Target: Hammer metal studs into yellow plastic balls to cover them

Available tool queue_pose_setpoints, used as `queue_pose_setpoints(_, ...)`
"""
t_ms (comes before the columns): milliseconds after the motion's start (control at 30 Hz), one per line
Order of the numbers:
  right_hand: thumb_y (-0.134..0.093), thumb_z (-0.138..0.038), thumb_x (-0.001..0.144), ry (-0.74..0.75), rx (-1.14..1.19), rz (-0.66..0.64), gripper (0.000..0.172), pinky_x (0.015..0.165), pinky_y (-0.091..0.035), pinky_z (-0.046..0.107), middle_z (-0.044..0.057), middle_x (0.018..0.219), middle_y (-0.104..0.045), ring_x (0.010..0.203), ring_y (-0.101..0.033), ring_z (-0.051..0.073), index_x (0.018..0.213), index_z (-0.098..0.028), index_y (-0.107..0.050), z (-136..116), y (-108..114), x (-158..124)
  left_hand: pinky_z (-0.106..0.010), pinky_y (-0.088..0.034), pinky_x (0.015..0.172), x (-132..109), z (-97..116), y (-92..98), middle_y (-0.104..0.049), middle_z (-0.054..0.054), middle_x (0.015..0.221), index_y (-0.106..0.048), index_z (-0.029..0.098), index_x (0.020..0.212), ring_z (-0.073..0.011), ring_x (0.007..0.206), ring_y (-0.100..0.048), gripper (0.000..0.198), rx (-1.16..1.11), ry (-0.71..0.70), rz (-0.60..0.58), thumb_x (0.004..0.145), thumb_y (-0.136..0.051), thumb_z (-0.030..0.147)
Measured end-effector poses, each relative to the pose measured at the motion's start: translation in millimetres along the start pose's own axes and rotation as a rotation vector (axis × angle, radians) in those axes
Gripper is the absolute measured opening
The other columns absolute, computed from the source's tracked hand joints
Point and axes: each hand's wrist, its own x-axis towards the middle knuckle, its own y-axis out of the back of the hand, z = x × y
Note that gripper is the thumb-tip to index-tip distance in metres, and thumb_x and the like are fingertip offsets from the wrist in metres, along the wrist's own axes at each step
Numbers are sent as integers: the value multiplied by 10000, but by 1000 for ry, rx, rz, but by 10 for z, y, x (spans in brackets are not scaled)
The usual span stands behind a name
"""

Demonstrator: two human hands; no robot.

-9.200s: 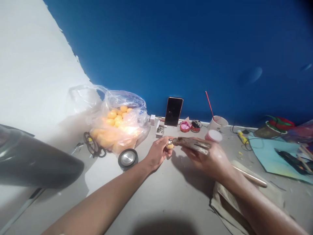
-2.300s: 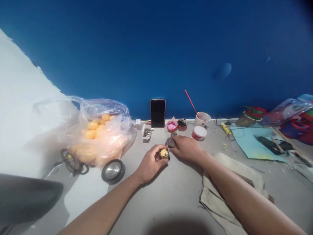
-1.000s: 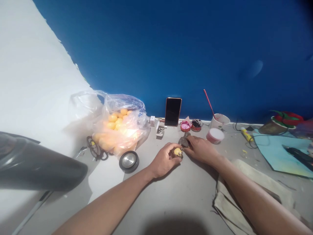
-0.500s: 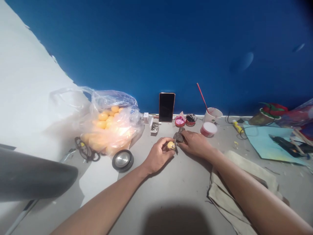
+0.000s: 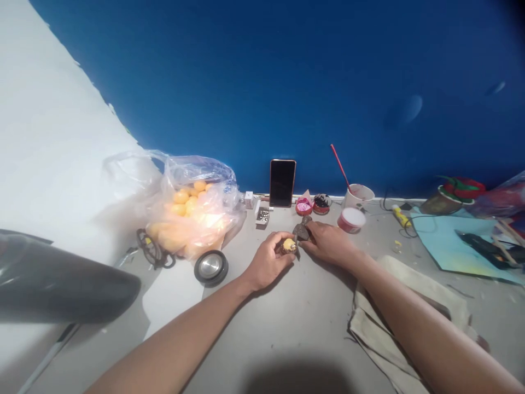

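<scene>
Head view, left to right: a round black-rimmed metal lid (image 5: 210, 267) lies on the grey worktop (image 5: 246, 339). Left hand (image 5: 267, 262) has thumb and fingers closed around a small round yellow-topped piece (image 5: 289, 245). Just beside it, right hand (image 5: 330, 241) pinches a lumpy dark grey object (image 5: 302, 232), partly hidden; contact between the two cannot be confirmed. Step in hand, as judged: close two-handed work; the next move calls for a steady left hold.
</scene>
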Motion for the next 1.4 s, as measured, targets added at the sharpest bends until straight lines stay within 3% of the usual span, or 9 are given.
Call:
queue_pose_setpoints(233,-509,-428,979,-13,-8,-20,293,658,-368,327,140,1110,-739,926,-709,303,1096,-170,-582,-5,14,12,-301,-511,777,17,-15,20,-667,-59,986,-641,170,1183,-188,871,-628,432,-17,20,18,755,-698,158)
queue_pose_setpoints(433,-505,-424,982,-10,-6,-29,293,676,-388,331,139,1121,-735,922,-705,293,1108,-170,-576,1,13,12,-253,-488,650,30,-40,15,-665,-30,913,-602,183,1256,-150,761,-615,493,-226,82,7,778,-721,190)
queue_pose_setpoints(633,-497,-442,986,-3,-16,-8,312,692,-403,336,144,1113,-732,931,-705,300,1109,-167,-578,0,-5,11,-244,-490,608,26,-18,-7,-650,-21,855,-628,160,1215,-128,695,-600,493,-239,73,79,736,-748,173)
queue_pose_setpoints(767,-507,-448,979,-14,-8,-19,326,722,-426,346,151,1131,-729,960,-703,308,1129,-167,-579,-2,-11,11,-259,-492,549,27,-1,1,-630,0,776,-584,150,1237,-120,595,-584,503,-286,93,65,784,-766,275)
queue_pose_setpoints(867,-508,-453,978,-8,-1,-14,334,724,-431,347,149,1150,-725,974,-702,308,1143,-170,-575,1,-10,13,-266,-501,551,40,-22,21,-648,-20,806,-576,147,1249,-134,625,-619,521,-332,74,54,813,-777,350)
queue_pose_setpoints(1133,-527,-413,960,-9,6,-19,301,728,-431,350,149,1119,-736,972,-707,312,1113,-160,-587,-16,31,8,-242,-481,542,102,-85,113,-638,3,806,-615,166,1156,-116,626,-610,540,-589,159,55,689,-879,226)
queue_pose_setpoints(1267,-509,-421,972,-2,7,-21,313,721,-428,348,149,1124,-734,957,-708,306,1132,-160,-577,-19,37,3,-259,-481,554,121,-92,151,-689,-52,851,-622,148,1193,-140,649,-635,511,-637,196,40,755,-846,286)
queue_pose_setpoints(1400,-503,-430,975,-21,10,-28,309,724,-429,339,154,1134,-733,959,-706,297,1125,-169,-576,-16,15,7,-275,-506,612,122,-75,155,-693,-63,876,-641,140,1196,-162,710,-668,493,-671,211,52,749,-828,229)
